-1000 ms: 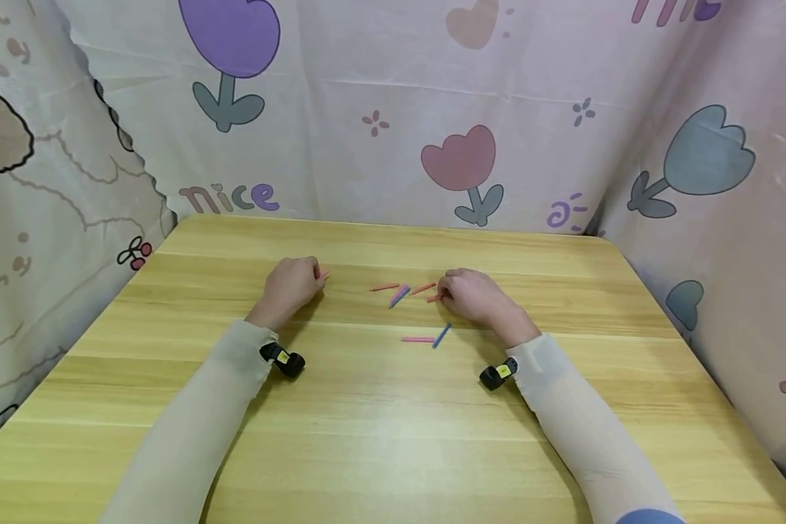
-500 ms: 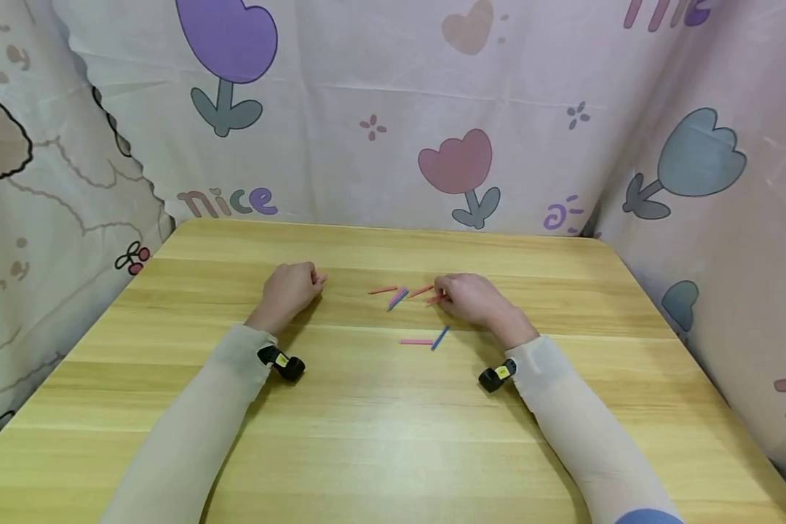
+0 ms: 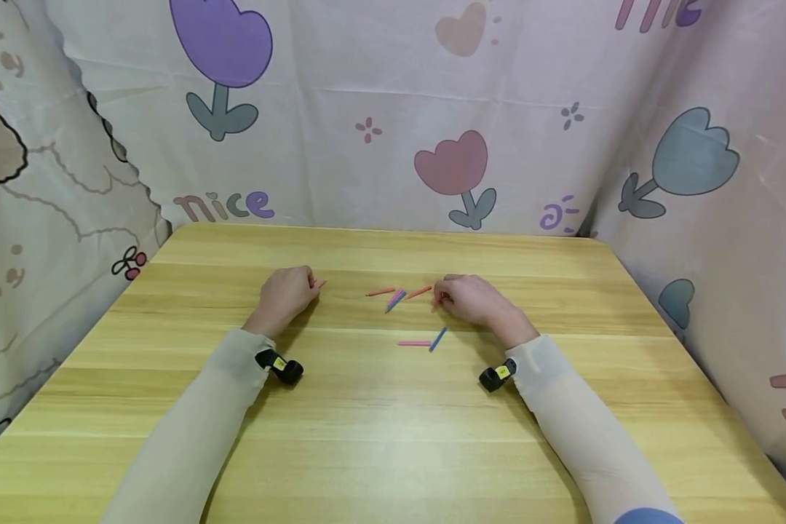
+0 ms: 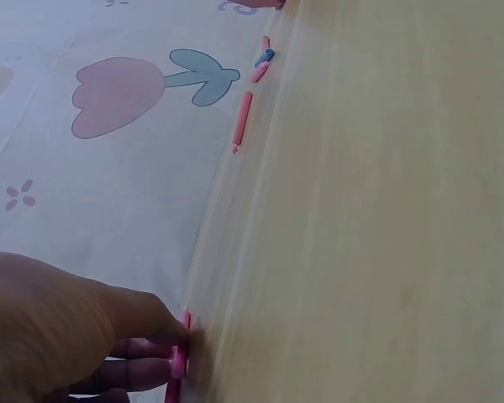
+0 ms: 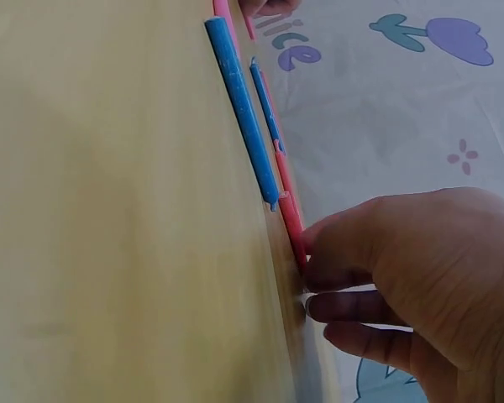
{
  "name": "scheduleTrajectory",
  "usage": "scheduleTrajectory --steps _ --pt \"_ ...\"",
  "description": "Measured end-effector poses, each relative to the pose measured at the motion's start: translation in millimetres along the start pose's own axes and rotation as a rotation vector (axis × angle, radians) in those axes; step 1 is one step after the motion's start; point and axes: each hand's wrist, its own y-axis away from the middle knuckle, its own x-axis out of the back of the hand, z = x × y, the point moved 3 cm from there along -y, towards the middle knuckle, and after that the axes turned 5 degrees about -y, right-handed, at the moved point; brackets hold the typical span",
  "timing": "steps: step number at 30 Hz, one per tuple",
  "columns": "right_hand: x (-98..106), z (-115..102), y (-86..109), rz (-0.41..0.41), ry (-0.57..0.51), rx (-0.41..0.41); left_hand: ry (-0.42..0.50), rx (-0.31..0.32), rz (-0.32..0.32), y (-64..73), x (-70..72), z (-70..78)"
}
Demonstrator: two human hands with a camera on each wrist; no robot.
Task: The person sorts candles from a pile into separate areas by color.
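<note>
Turned since the earlier frame: one coral stick [image 5: 291,228], its free end now swung toward the person. Landmark for all places: the central blue stick [image 3: 398,300] on the desk [image 3: 367,451].

1. Left hand [image 3: 287,291], well left of the landmark; grip pinching a pink stick [image 3: 321,283] between thumb and fingers.
2. Red stick [image 3: 380,291], just left of the landmark.
3. Pink stick [image 3: 393,297], lying alongside the landmark, apparently touching it.
4. Second pink stick [image 3: 413,343], nearer the person than the landmark.
5. Orange stick [image 3: 420,292], just right of the landmark.
6. Second blue stick [image 3: 437,339], right of the landmark and nearer the person, slanted.
7. Right hand [image 3: 471,300], right of the landmark; grip pinching the coral stick between thumb and fingertips. Desk contact: cannot tell.

Handling, judged: sticks light, stiff, perhaps brittle, apt to roll; best taken mid-length, lightly.
</note>
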Motion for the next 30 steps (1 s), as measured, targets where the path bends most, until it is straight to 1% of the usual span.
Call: scheduleTrajectory --steps 4,10,15,18,21,25,30 --pt "-1.0 1.0 0.7 -0.022 -0.034 -0.029 0.006 0.005 -0.005 -0.4 -0.6 -0.6" --pt "0.4 2.4 0.6 -0.024 -0.021 -0.049 0.009 0.011 -0.008 -1.5 -1.6 -2.0" --pt "2.6 4.9 1.2 -0.035 -0.036 -0.124 0.011 0.004 0.013 -2.8 -1.5 -2.6" --pt "3.3 6.1 1.5 -0.055 -0.024 -0.167 0.009 0.003 0.028 -3.2 -0.7 -3.0" --pt "3.9 6.4 1.9 -0.072 0.007 -0.176 0.001 0.006 0.029 -3.4 0.3 -3.9" --pt "5.8 5.6 2.0 -0.085 0.038 -0.178 -0.006 0.012 0.014 -3.7 0.3 -4.9" --pt "6.1 6.0 1.7 -0.091 0.051 -0.187 -0.002 0.02 -0.006 -4.3 -0.4 -5.2"
